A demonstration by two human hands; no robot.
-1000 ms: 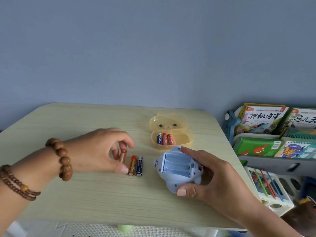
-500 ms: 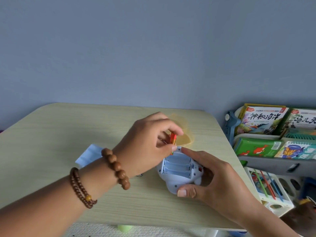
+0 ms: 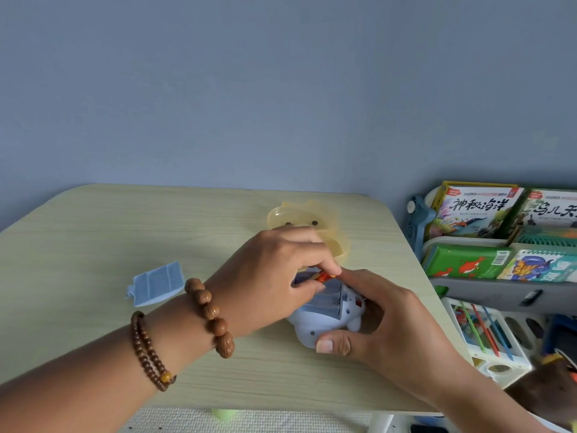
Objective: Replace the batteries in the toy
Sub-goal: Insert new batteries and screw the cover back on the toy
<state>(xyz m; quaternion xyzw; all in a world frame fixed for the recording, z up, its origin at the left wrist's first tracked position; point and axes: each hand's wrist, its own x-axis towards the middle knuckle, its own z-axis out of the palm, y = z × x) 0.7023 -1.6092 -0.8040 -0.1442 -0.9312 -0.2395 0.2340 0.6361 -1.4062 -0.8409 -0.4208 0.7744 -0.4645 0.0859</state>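
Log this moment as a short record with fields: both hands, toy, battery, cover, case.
left hand: pinches an orange battery at the far end of the toy's open compartment
right hand: holds the toy on the table
toy: light blue, compartment facing up
cover: light blue panel, flat on the table left of the hands, apart from the toy
case: yellow, open, behind the left hand, partly hidden

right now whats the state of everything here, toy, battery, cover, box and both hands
toy: on the table, battery compartment open and facing up
battery: pinched over the compartment's far edge, not seated
battery cover: off, lying flat on the table
yellow box: lid open, contents hidden
left hand: pinches the battery
right hand: grips the toy
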